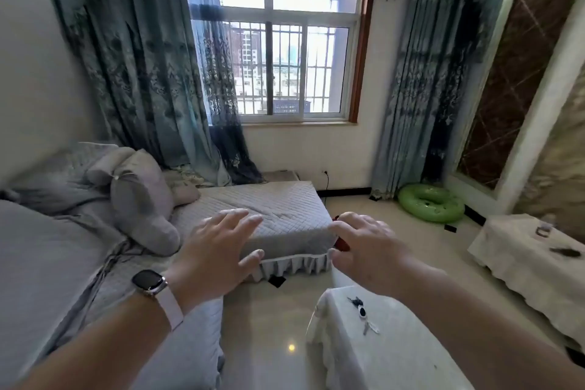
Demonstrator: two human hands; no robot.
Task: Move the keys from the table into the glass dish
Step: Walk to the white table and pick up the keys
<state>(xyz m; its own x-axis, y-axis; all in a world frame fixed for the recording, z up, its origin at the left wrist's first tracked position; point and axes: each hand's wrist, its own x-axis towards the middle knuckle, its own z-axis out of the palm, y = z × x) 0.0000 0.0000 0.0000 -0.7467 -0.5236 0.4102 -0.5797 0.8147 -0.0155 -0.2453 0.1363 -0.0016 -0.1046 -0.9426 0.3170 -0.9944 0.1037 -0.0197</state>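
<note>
The task looks barely begun; the keys [364, 315] lie in a loose bunch on the white-covered surface [389, 358], low and right of centre, just under the right forearm, and nothing is touching them. The glass dish is hard to make out; a small clear object [545, 229] on the other covered surface at far right may be it, but it is too blurred to say.

Both hands are raised in front of the body, palms down, over the floor and the edge of the grey bed [278, 215]. The left hand [218, 253] has its fingers [240, 222] spread wide and holds nothing; the right hand [367, 250] is likewise spread and loose; a red thing [343, 244] shows just behind it, and I cannot tell whether it is touched.

The next move, as I judge it, is to bring the right hand back down and pinch the bunch together so no key trails.
</note>
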